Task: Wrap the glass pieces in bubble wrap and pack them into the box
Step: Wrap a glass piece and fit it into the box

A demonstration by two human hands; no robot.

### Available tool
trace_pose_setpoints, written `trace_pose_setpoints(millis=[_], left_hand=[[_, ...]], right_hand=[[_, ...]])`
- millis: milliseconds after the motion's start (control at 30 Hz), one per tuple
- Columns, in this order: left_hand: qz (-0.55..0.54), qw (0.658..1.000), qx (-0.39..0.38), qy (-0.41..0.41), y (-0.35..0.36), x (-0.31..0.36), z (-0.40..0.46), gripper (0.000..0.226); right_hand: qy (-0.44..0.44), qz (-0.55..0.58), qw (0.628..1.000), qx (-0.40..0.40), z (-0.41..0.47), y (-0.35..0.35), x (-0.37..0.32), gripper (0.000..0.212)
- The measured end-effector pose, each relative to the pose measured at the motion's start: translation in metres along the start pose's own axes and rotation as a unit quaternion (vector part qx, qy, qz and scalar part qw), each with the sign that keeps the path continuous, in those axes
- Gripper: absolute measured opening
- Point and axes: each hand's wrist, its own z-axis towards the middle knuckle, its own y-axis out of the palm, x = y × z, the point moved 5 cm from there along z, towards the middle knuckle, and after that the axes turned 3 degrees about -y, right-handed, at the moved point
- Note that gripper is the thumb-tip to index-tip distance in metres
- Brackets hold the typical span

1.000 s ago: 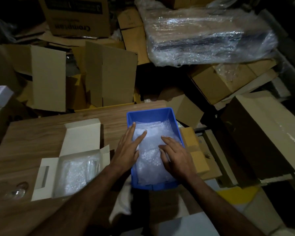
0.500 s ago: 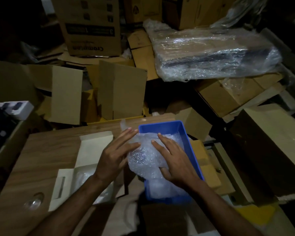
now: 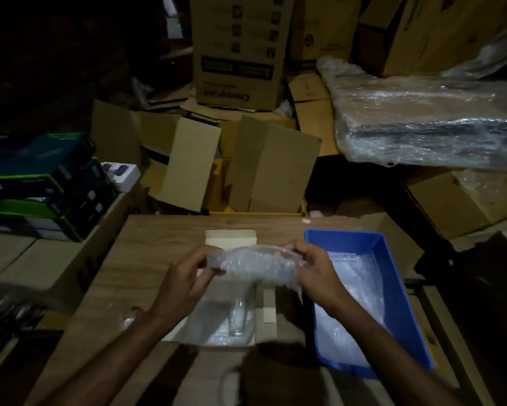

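left hand (image 3: 184,284) grips bubble wrap (image 3: 255,263) | right hand (image 3: 316,273) grips it too | above white box (image 3: 231,238)

Head view looks forward-down, close over table (image 3: 146,259)

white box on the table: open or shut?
Open. The white box has its lid flap standing back, and a clear glass wrapped in plastic shows inside. Both hands hold bubble wrap above it.

Glossy bubble wrap (image 3: 255,263), matt wood-grain table (image 3: 146,259)
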Motion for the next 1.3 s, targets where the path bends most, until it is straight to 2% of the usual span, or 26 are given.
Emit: trace_pose_setpoints(millis=[33, 100, 167, 233, 300, 367, 467, 533, 600, 700, 767, 800, 933, 1033, 1100, 1200, 1233, 1300], left_hand=[[-0.048, 0.998, 0.014, -0.046, 0.001, -0.005, -0.001, 0.013], [-0.118, 0.982, 0.055, -0.138, 0.003, -0.016, -0.001, 0.022], [-0.160, 0.959, 0.097, -0.215, 0.003, -0.027, -0.003, 0.028], [-0.173, 0.937, 0.123, -0.277, 0.002, -0.039, -0.007, 0.023], [-0.174, 0.912, 0.137, -0.346, 0.000, -0.051, -0.015, 0.024], [-0.180, 0.883, 0.148, -0.408, -0.001, -0.061, -0.025, 0.035], [-0.199, 0.852, 0.159, -0.457, -0.004, -0.072, -0.036, 0.047], [-0.202, 0.849, 0.156, -0.462, -0.008, -0.075, -0.041, 0.049], [-0.216, 0.853, 0.138, -0.454, -0.014, -0.076, -0.045, 0.045], [-0.247, 0.864, 0.078, -0.432, -0.022, -0.082, -0.052, 0.031], [-0.229, 0.882, 0.006, -0.411, -0.027, -0.087, -0.053, 0.019], [-0.227, 0.887, -0.027, -0.401, -0.030, -0.087, -0.053, 0.022], [-0.214, 0.891, -0.127, -0.380, -0.040, -0.082, -0.052, 0.073], [-0.098, 0.915, -0.161, -0.358, -0.041, -0.082, -0.048, 0.084], [0.007, 0.927, -0.163, -0.337, -0.040, -0.081, -0.044, 0.068], [0.108, 0.939, -0.170, -0.277, -0.042, -0.082, -0.042, 0.019], [0.101, 0.942, -0.172, -0.272, -0.046, -0.084, -0.042, 0.014], [-0.017, 0.935, -0.169, -0.311, -0.051, -0.090, -0.046, 0.027]], right_hand=[[0.060, 0.095, 0.994, -0.014, 0.003, 0.009, 0.007, 0.030], [0.164, 0.299, 0.938, -0.058, -0.003, 0.028, 0.022, 0.056], [0.206, 0.407, 0.887, -0.073, -0.014, 0.041, 0.036, 0.072], [0.223, 0.408, 0.882, -0.080, -0.025, 0.054, 0.048, 0.075], [0.234, 0.359, 0.902, -0.063, -0.028, 0.066, 0.059, 0.077], [0.237, 0.296, 0.925, -0.020, -0.026, 0.073, 0.065, 0.072], [0.263, 0.242, 0.930, 0.085, -0.023, 0.074, 0.070, 0.076], [0.270, 0.206, 0.930, 0.143, -0.024, 0.075, 0.072, 0.083], [0.273, 0.179, 0.927, 0.183, -0.025, 0.074, 0.076, 0.081], [0.238, 0.144, 0.940, 0.197, -0.029, 0.066, 0.076, 0.073], [0.176, 0.130, 0.965, 0.148, -0.029, 0.064, 0.073, 0.070], [0.154, 0.120, 0.974, 0.114, -0.029, 0.064, 0.070, 0.068], [0.134, 0.014, 0.991, 0.009, -0.021, 0.061, 0.063, 0.064], [0.134, -0.114, 0.982, -0.064, -0.015, 0.060, 0.057, 0.069], [0.125, -0.204, 0.967, -0.082, -0.013, 0.060, 0.052, 0.058], [0.103, -0.224, 0.966, -0.073, -0.011, 0.060, 0.044, 0.015], [0.094, -0.210, 0.970, -0.083, -0.010, 0.059, 0.042, 0.012], [0.092, -0.146, 0.979, -0.113, -0.010, 0.054, 0.038, 0.015]])
